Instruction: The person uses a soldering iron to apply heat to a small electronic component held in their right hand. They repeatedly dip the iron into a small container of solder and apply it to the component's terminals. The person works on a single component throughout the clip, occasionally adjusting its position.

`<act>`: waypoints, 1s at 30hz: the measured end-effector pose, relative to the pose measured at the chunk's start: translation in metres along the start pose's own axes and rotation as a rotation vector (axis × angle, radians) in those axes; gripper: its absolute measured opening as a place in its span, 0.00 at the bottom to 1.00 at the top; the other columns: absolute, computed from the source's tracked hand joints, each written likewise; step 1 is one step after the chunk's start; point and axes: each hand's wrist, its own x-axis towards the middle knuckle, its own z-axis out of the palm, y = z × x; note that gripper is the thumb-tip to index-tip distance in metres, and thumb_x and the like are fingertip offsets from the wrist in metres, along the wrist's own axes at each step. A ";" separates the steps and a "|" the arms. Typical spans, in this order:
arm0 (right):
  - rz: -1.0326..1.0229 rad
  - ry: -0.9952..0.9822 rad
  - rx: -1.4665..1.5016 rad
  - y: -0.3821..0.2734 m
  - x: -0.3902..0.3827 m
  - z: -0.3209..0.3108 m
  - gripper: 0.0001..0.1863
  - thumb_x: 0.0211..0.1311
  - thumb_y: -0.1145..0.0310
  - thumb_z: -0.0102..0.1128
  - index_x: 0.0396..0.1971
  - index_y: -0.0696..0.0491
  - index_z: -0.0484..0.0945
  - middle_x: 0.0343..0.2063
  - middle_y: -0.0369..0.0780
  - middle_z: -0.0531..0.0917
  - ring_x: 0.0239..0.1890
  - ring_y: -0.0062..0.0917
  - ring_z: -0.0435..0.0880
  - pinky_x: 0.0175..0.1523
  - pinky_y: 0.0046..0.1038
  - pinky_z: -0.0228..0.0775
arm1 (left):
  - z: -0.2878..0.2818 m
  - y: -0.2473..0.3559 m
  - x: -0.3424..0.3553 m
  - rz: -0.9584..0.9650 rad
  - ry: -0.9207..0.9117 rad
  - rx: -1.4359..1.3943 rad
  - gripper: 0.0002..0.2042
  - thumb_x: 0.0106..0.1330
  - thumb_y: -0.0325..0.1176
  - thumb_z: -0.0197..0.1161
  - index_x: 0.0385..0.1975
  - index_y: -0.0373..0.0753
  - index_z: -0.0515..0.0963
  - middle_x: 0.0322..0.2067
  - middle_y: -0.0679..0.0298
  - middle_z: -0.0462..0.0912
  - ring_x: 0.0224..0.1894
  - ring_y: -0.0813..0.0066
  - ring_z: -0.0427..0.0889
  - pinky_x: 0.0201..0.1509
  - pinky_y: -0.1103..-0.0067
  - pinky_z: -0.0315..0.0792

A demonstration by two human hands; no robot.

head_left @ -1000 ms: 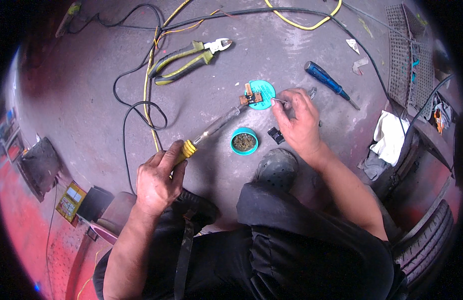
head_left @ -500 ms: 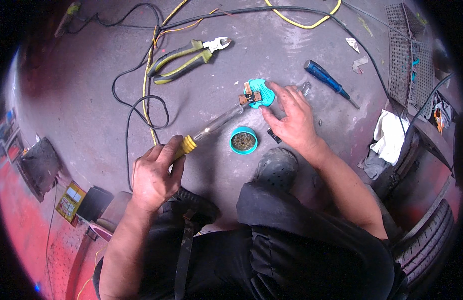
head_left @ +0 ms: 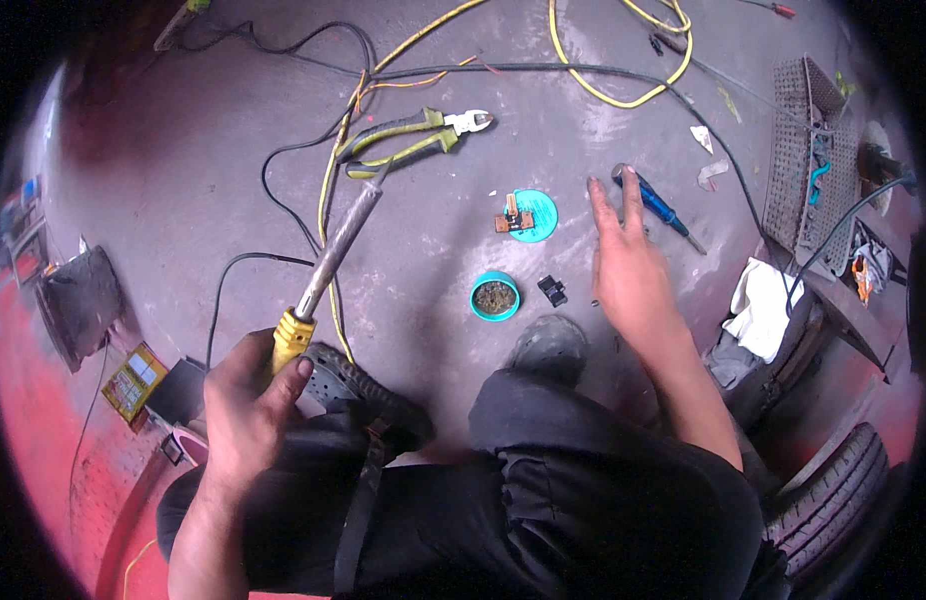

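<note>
My left hand (head_left: 241, 410) is wrapped round the yellow handle of a soldering iron (head_left: 338, 245). The iron's metal barrel slants upward, with its tip just below the pliers (head_left: 408, 145), which have green and grey handles. Beside the blue screwdriver (head_left: 663, 208), my right hand (head_left: 628, 260) has two fingers stretched apart; its other fingers are hidden. A small brown and black circuit piece (head_left: 513, 220) lies partly on a round turquoise lid (head_left: 543, 212). Nearer to me stands a turquoise tin (head_left: 474, 298) with brownish lumpy stuff inside, next to a small black plastic part (head_left: 552, 290).
Black cable (head_left: 273, 160) and yellow cable (head_left: 331, 200) run across the floor on the far and left sides. A white cloth (head_left: 763, 308), a perforated panel (head_left: 798, 150) and a tyre (head_left: 833, 500) are on the right. My shoes (head_left: 548, 345) flank the near floor.
The soldering iron has come away from the circuit piece, back to the left, its tip now pointing up. My right hand has left the lid and moved right, beside the screwdriver. The view has shifted.
</note>
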 end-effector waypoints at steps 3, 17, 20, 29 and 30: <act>0.067 -0.062 -0.196 0.000 0.005 -0.010 0.38 0.64 0.73 0.63 0.75 0.51 0.62 0.69 0.57 0.69 0.47 0.53 0.87 0.49 0.47 0.80 | 0.000 0.016 -0.007 -0.003 -0.006 -0.059 0.17 0.71 0.34 0.70 0.51 0.27 0.79 0.30 0.58 0.84 0.30 0.78 0.80 0.37 0.76 0.76; -0.546 0.236 0.006 0.030 0.046 0.043 0.20 0.66 0.68 0.64 0.57 0.54 0.82 0.45 0.43 0.83 0.50 0.42 0.83 0.55 0.42 0.78 | -0.004 0.034 0.020 0.395 0.048 0.107 0.15 0.71 0.35 0.69 0.48 0.29 0.79 0.28 0.63 0.81 0.28 0.79 0.78 0.32 0.76 0.73; -0.631 0.112 -0.121 0.024 0.048 0.010 0.20 0.67 0.66 0.65 0.56 0.56 0.81 0.47 0.45 0.82 0.52 0.42 0.82 0.57 0.41 0.77 | 0.017 0.024 0.053 0.361 0.153 0.030 0.14 0.72 0.38 0.68 0.43 0.30 0.80 0.24 0.67 0.78 0.25 0.80 0.75 0.29 0.76 0.70; -0.494 0.139 0.075 0.017 0.044 0.039 0.21 0.70 0.68 0.61 0.60 0.56 0.78 0.48 0.47 0.82 0.52 0.45 0.82 0.57 0.42 0.75 | 0.063 -0.027 0.081 0.571 0.194 0.073 0.20 0.72 0.44 0.69 0.41 0.28 0.80 0.22 0.59 0.78 0.25 0.73 0.76 0.31 0.70 0.72; -0.464 0.165 0.129 0.013 0.040 0.042 0.21 0.70 0.69 0.61 0.60 0.56 0.78 0.48 0.48 0.81 0.52 0.46 0.82 0.58 0.43 0.75 | 0.063 -0.028 0.082 0.552 0.176 0.073 0.19 0.73 0.44 0.68 0.40 0.29 0.79 0.22 0.61 0.77 0.24 0.75 0.74 0.30 0.71 0.70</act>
